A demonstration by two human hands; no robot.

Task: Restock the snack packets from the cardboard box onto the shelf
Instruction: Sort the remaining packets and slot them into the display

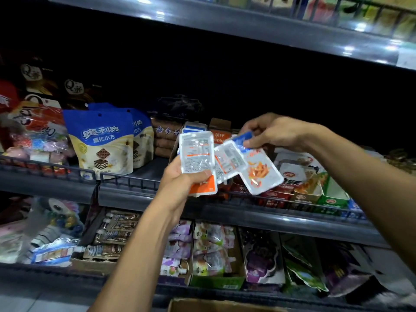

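Packets fan out between both hands in front of the middle shelf. Left hand grips the lower end of the fan, thumb curled over an orange-edged packet whose printed back faces the camera. Right hand comes in from above and pinches a blue-topped packet at the fan's upper right. One packet hangs tilted at the right of the fan, its front showing orange strips.

Behind the fan, on the same shelf, stands an open display carton with more white-and-blue packets upright in it; the fan and the hands hide most of the carton. Left of it lie brown packs, and further left stand two blue Oreo bags behind the wire rail. Right of the hands sit red, white and green snack boxes, partly covered by the right forearm.

Lower shelf holds cartons of pouches and purple bags. Box, cardboard, shows only its top edge at the bottom of the view. Upper shelf runs dark overhead.
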